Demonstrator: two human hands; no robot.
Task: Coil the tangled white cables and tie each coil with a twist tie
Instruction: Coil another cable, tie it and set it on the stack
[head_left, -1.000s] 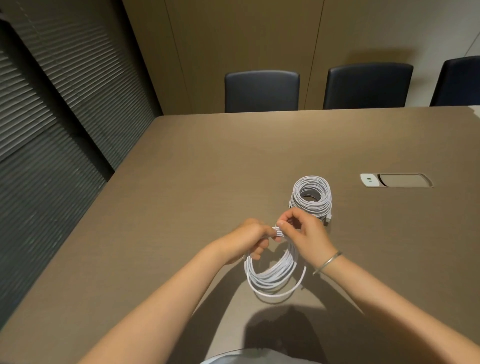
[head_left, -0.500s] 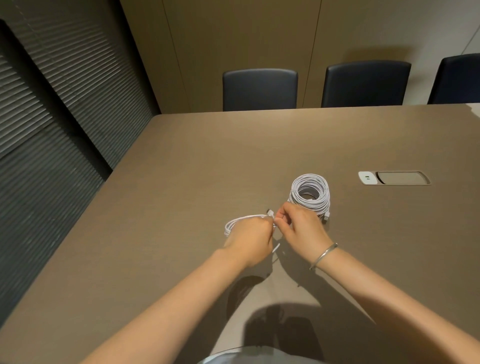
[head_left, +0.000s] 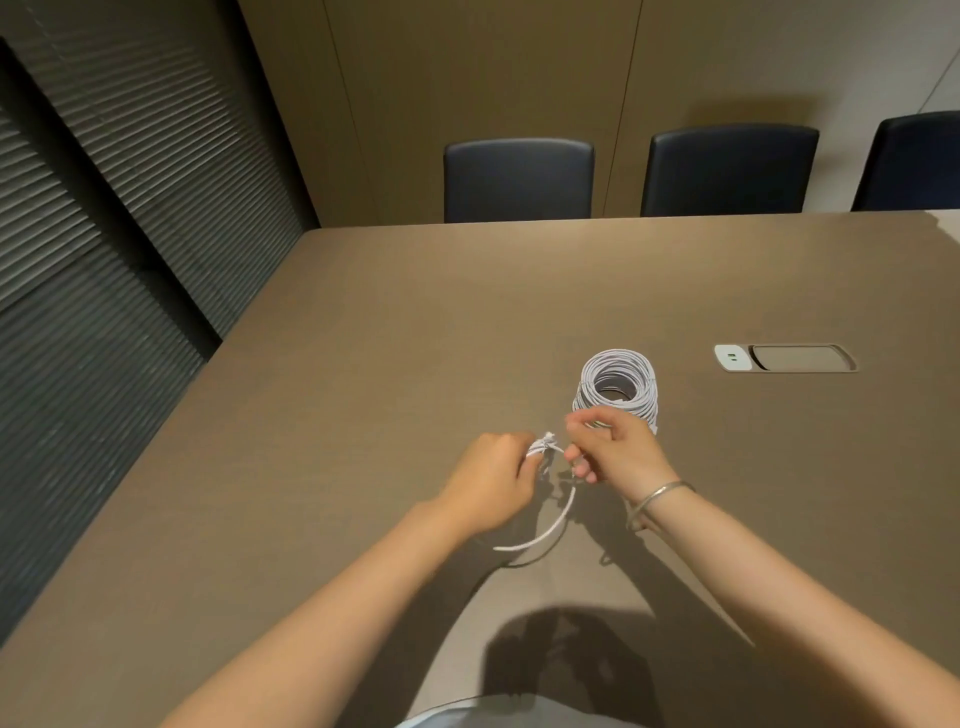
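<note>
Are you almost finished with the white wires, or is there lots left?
One coil already sits wound up on the table, though I cannot see a tie on it. The second cable is in hand: the left hand grips its bunched loops and the right hand pinches at the bundle, seemingly fastening it. What is left looks like finishing that tie. No other loose cable shows.

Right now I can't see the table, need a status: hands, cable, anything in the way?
Left hand grips the cable coil at its bundled top. Right hand pinches there too. Stacked coils lie just beyond, not blocking.
</note>
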